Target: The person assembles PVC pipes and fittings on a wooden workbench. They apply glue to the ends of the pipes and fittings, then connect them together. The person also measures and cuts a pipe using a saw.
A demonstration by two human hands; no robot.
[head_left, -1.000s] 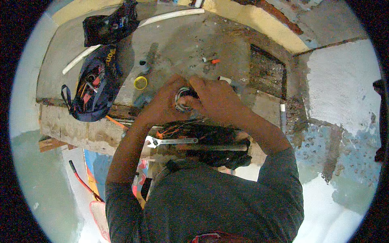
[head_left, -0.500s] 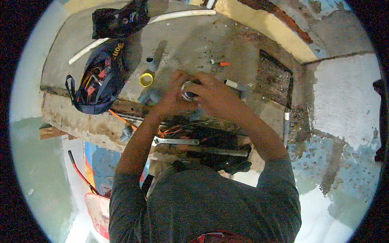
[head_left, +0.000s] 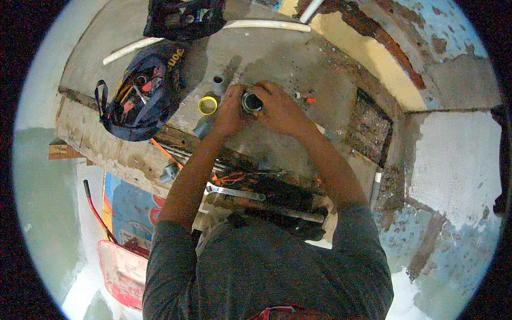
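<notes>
Both hands are closed around a short round fitting [head_left: 252, 102] with a pale rim and a dark hollow middle; its exact kind is unclear. My left hand [head_left: 231, 111] grips its left side, and my right hand [head_left: 279, 108] wraps over its right and far side. Just left of them on the concrete lie a yellow ring [head_left: 208, 105], perhaps a roll of tape, and a small grey pipe piece [head_left: 218, 83]. Another grey fitting [head_left: 202, 129] sits beside my left wrist. An orange piece [head_left: 310, 100] lies right of my right hand.
An open dark tool bag [head_left: 136, 112] stands at left, with a black bag [head_left: 184, 20] beyond it. A long white pipe [head_left: 266, 24] crosses the far side. Nearer me lies an adjustable wrench [head_left: 237, 192]. At right is a rectangular pit [head_left: 368, 128]; a red wheelbarrow [head_left: 120, 272] stands lower left.
The whole view has shifted and turned a little. Both hands still hold the fitting, whose dark opening now shows more fully. The hands sit slightly farther from my body.
</notes>
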